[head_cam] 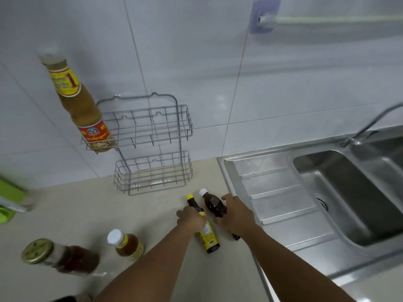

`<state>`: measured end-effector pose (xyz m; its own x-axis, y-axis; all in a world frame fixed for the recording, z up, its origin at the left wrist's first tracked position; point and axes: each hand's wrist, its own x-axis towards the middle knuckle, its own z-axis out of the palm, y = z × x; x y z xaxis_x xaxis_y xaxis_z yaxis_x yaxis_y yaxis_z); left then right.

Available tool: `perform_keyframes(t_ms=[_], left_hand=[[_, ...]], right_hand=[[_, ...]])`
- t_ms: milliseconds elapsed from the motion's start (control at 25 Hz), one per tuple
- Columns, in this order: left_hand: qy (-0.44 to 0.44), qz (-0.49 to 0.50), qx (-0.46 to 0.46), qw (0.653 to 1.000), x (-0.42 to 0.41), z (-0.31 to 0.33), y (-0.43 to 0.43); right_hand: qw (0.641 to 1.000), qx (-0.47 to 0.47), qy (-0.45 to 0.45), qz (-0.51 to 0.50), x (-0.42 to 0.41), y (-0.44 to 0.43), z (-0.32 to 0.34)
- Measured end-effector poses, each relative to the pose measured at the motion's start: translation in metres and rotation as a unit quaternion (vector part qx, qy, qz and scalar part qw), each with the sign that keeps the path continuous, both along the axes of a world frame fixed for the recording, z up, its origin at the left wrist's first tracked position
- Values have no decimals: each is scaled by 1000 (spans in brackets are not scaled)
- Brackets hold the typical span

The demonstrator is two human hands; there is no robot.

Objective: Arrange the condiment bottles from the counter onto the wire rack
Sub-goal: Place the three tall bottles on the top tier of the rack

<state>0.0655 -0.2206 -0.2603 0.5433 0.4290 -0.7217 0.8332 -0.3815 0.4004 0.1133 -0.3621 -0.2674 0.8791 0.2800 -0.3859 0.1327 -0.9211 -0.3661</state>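
A two-tier wire rack [152, 147] stands against the tiled wall. A tall bottle of tan sauce [80, 105] sits in the left end of its upper tier. On the counter, my left hand [192, 219] grips a dark bottle with a yellow cap and yellow label [208, 236]. Right beside it, my right hand [234, 212] wraps a dark brown bottle with a white cap [212, 202]. A small orange-sauce bottle with a white cap [126, 245] and a dark jar with a gold lid [63, 256] stand at the front left.
A steel sink [340, 192] with drainboard and tap [366, 127] fills the right side. Green items [11, 199] sit at the left edge. A rail on a purple bracket [265, 17] is mounted high on the wall.
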Motion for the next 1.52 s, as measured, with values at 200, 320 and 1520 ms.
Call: perform_keyframes(t_ms=[200, 320, 1520], left_hand=[[-45, 64, -45, 996, 0, -7, -15], [-135, 75, -93, 984, -6, 10, -14], [-514, 52, 212, 830, 2, 242, 170]], right_hand=[[999, 31, -10, -2, -2, -9, -6], [987, 146, 3, -71, -9, -16, 7], [865, 490, -86, 65, 73, 181, 222]])
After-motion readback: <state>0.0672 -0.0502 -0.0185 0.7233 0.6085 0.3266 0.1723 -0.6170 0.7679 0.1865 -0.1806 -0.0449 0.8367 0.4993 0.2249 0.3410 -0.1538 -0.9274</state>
